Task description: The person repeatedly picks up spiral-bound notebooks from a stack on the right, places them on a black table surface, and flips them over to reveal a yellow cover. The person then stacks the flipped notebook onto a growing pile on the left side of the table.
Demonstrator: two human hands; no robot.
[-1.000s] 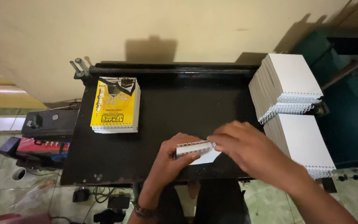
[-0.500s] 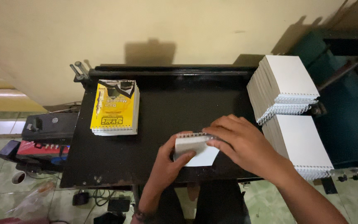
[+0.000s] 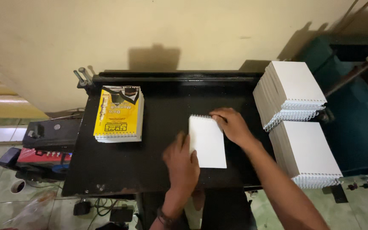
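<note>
While a white spiral notebook (image 3: 208, 141) lies flat on the black counter (image 3: 120, 166), left hand (image 3: 181, 161) open, fingers against its left edge, right hand (image 3: 232, 124) open, fingertips pressing its top corner, yellow-covered stack (image 3: 118, 114) well apart to the left.

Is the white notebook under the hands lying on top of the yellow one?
No, the white notebook lies flat on the black table, well apart from the yellow notebook on the left.
</note>
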